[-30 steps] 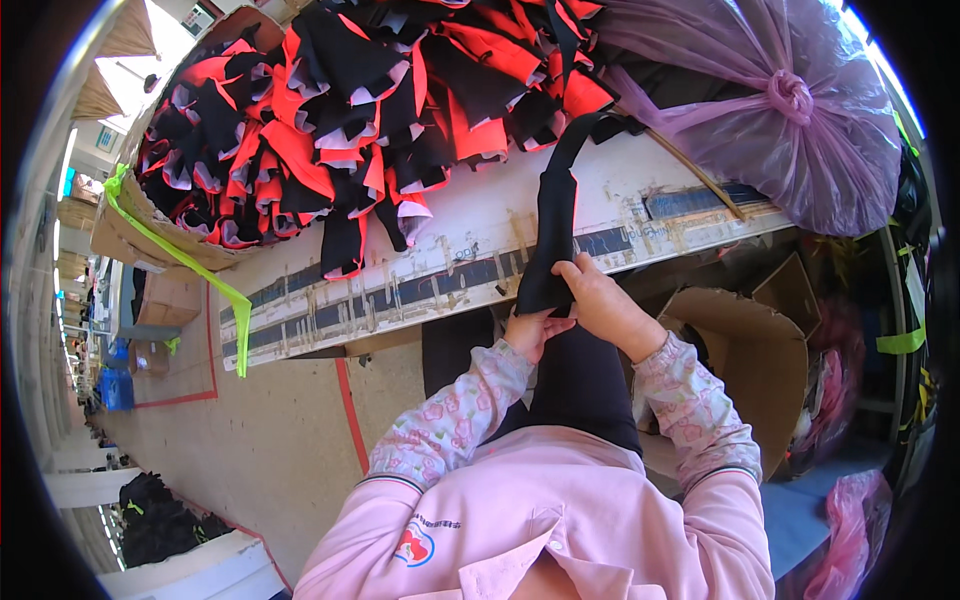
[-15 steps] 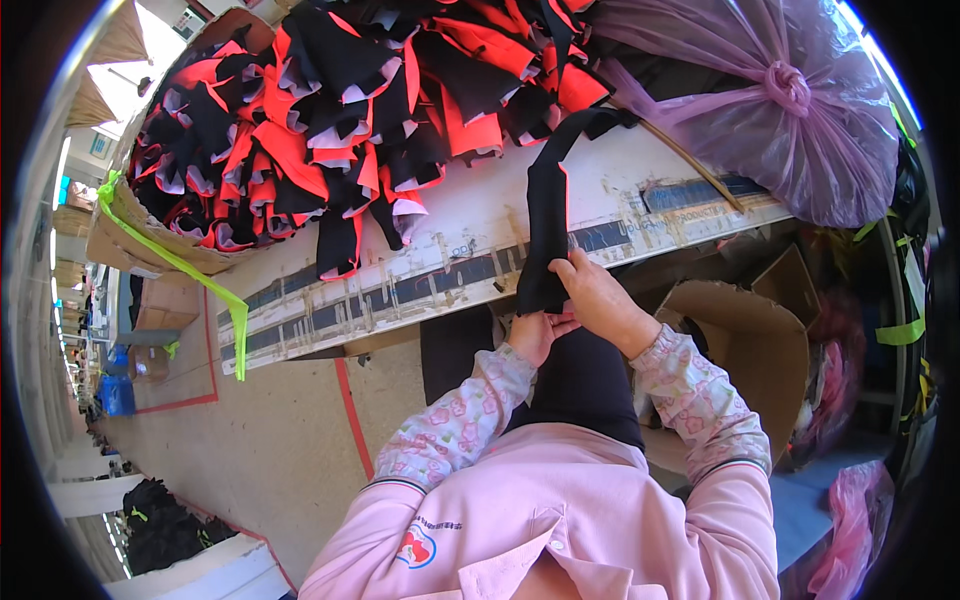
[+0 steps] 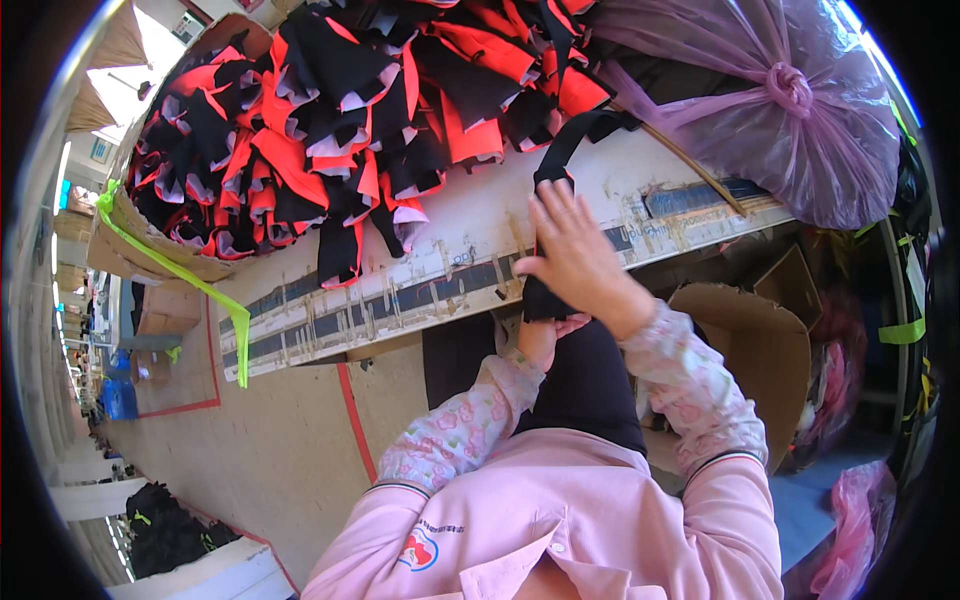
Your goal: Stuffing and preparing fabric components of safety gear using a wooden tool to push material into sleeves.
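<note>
A long black fabric strip (image 3: 545, 303) with a thin orange-red edge runs from the table's near edge back toward the pink bag. My right hand (image 3: 583, 255) lies flat over its middle, fingers stretched out and thumb apart, gripping nothing. Under the strip's near end, my left hand (image 3: 541, 340) is palm up and closed on it; the fabric and my right hand cover most of its fingers. Only some fingertips show below my right palm. The strip's far end (image 3: 600, 122) lies curled on the table by a thin wooden stick (image 3: 700, 165).
A big heap of black and orange-red fabric pieces (image 3: 330, 130) fills the back left, partly in a cardboard box (image 3: 150, 235). A knotted translucent pink bag (image 3: 830, 140) stands at the back right. A yellow-green ribbon (image 3: 190, 272) hangs left. Below the table is an open carton (image 3: 750, 345).
My right hand has let go of the strip's near end, moved up along it and spread flat over it. My left hand has shifted slightly right and turned farther under the fabric.
</note>
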`<action>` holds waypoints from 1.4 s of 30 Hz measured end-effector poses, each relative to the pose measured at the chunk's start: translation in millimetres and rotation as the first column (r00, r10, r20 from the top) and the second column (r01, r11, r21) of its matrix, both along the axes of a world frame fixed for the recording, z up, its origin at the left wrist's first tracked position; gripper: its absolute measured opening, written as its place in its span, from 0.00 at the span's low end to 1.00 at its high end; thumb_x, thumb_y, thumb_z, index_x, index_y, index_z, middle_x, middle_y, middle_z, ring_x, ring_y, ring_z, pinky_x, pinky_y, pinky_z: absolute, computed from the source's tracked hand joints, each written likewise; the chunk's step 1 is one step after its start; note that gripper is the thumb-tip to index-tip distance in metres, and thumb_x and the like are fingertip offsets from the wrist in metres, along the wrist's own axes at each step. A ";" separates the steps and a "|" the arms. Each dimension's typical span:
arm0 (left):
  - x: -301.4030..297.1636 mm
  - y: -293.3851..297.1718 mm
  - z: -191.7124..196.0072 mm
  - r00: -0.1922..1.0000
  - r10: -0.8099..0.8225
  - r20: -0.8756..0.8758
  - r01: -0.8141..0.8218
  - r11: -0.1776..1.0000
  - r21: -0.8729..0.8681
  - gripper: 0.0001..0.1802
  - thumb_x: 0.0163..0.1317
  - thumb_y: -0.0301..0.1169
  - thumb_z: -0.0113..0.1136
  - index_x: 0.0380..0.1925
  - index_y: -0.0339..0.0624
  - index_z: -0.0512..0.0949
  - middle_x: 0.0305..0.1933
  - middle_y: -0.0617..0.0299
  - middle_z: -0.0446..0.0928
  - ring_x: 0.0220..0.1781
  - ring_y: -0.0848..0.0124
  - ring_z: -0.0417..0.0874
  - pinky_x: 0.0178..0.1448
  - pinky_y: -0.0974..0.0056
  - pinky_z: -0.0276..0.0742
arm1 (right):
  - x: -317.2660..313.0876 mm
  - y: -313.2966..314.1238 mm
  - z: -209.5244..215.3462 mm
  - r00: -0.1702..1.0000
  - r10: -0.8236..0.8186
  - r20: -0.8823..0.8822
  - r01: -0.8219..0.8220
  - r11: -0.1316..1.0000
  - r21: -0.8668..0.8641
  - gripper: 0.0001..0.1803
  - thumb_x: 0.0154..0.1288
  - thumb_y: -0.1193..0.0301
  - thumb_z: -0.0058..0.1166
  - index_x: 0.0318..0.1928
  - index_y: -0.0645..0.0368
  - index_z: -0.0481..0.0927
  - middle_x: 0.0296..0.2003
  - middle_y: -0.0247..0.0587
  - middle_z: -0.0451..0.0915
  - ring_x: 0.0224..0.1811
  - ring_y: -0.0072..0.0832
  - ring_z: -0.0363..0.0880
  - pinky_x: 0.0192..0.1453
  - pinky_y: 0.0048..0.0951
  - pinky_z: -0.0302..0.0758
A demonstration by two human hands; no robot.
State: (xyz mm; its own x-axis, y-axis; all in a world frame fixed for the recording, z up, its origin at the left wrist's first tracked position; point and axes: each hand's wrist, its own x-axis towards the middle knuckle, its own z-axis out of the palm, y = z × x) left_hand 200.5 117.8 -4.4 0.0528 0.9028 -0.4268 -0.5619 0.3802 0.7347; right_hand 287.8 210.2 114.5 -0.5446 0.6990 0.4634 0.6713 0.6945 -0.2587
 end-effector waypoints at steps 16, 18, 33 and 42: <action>1.1 8.9 9.5 0.980 -0.088 0.177 0.090 0.996 -0.002 0.15 0.71 0.34 0.38 0.50 0.40 0.70 0.45 0.52 0.77 0.38 0.58 0.82 0.51 0.52 0.77 | 157.2 110.5 -61.4 0.743 -0.666 0.073 0.670 0.738 -0.078 0.23 0.52 0.78 0.51 0.53 0.58 0.70 0.46 0.48 0.74 0.54 0.45 0.70 0.57 0.43 0.67; 2.8 8.6 6.0 0.977 -0.052 0.207 0.047 0.999 0.028 0.17 0.71 0.37 0.38 0.51 0.40 0.70 0.44 0.51 0.78 0.38 0.59 0.83 0.51 0.53 0.78 | 206.3 105.9 -78.5 0.453 -0.819 0.352 0.858 0.507 0.077 0.26 0.55 0.72 0.48 0.57 0.54 0.64 0.48 0.45 0.71 0.51 0.39 0.72 0.48 0.48 0.71; 10.5 9.1 10.9 0.988 -0.067 0.141 0.071 0.997 -0.019 0.18 0.71 0.39 0.37 0.51 0.40 0.69 0.46 0.48 0.78 0.38 0.59 0.83 0.50 0.54 0.78 | 215.8 -175.1 -25.0 0.827 -0.512 -0.232 0.045 0.471 -0.881 0.13 0.72 0.66 0.39 0.31 0.57 0.70 0.15 0.25 0.65 0.17 0.14 0.62 0.19 0.19 0.59; 16.7 8.9 6.4 0.991 -0.077 0.111 0.078 0.997 -0.006 0.18 0.72 0.39 0.35 0.50 0.41 0.71 0.46 0.50 0.78 0.38 0.62 0.83 0.49 0.56 0.78 | 186.9 -253.4 -22.2 0.748 -0.643 -0.164 -0.062 0.178 -0.982 0.14 0.72 0.68 0.39 0.30 0.61 0.74 0.15 0.26 0.67 0.15 0.13 0.63 0.20 0.18 0.60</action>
